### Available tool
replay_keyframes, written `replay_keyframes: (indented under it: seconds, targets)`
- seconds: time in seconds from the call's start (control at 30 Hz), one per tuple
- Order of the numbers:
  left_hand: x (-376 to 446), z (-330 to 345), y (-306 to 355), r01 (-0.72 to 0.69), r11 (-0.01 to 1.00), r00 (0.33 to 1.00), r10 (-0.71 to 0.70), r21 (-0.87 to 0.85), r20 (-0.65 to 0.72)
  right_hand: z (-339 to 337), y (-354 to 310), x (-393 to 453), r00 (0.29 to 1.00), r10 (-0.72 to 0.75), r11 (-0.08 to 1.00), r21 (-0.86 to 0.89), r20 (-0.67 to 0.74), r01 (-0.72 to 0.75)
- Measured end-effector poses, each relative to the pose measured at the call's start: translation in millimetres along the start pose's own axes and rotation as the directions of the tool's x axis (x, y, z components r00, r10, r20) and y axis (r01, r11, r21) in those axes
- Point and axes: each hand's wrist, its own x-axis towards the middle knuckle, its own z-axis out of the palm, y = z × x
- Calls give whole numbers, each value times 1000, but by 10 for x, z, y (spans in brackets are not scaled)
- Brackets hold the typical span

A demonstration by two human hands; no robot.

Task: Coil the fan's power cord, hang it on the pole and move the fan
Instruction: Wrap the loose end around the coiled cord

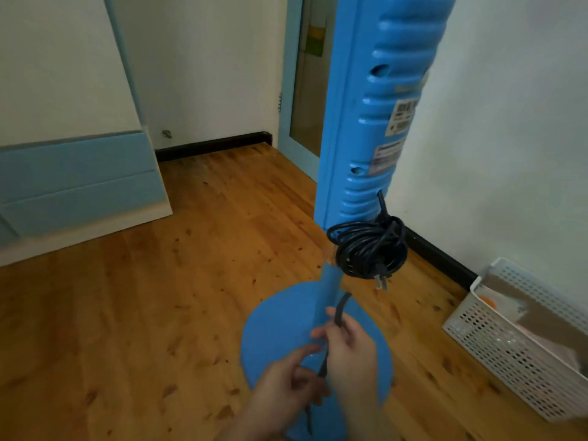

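Observation:
A blue standing fan [378, 116] rises from a round blue base [273, 332] on the wooden floor. Its black power cord [369, 249] hangs coiled in a bundle on the right side of the pole [331, 281], the plug [381, 281] dangling below the coil. A separate black strand [342, 305] runs down along the pole into my hands. My right hand [350, 354] is closed around that strand near the pole. My left hand [286, 380] pinches the strand lower down, just left of my right hand.
A white perforated basket [521, 342] stands against the right wall. A blue and white cabinet [76, 189] sits at the left, a blue-framed door [302, 90] behind the fan. Black skirting lines the walls.

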Motion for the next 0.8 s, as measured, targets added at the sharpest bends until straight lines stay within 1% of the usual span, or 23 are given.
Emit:
replay_keyframes:
  seconds: [0.1,0.17,0.23,0.27,0.3,0.37,0.43,0.47,0.5,0.57,0.63,0.73,0.8]
  targets:
    - [-4,0,52,28,1000,1000,-28,-5,-11,-111,-175,-63,995,-59,996,56,-86,64]
    - [3,-1,123,47,999,999,-46,-15,7,-193,-302,-98,990,-104,992,67,-100,111]
    - [22,-9,232,35,999,999,-35,2,29,-282,-395,-126,987,-116,988,88,-111,126]
    - [37,-29,291,24,1000,1000,-24,6,6,-325,-424,-139,985,-119,989,78,-123,130]
    - [66,-49,376,11,1000,999,-10,13,-49,-389,-460,-148,980,-135,988,57,-143,144]
    - [114,-101,600,-33,997,970,48,65,-237,-507,-538,-172,965,-188,982,1,-181,191]
    - [157,-133,904,-116,982,884,171,150,-436,-619,-626,-181,945,-226,974,-62,-235,217]
    - [176,-139,1060,-160,968,836,238,194,-494,-674,-664,-184,936,-234,972,-73,-262,222]
    - [194,-138,1207,-201,950,798,301,240,-521,-722,-701,-189,930,-237,972,-65,-281,228]
    - [233,-131,1457,-285,893,747,434,347,-503,-798,-799,-217,917,-252,967,-53,-308,248]
    - [297,-131,1626,-346,807,721,555,479,-415,-844,-860,-226,911,-267,963,-63,-315,261]
    - [402,-163,1734,-416,602,673,708,681,-214,-852,-884,-189,930,-243,970,-40,-276,241]
    - [441,-192,1705,-463,468,649,757,753,-71,-833,-907,-145,934,-231,972,-19,-273,235]
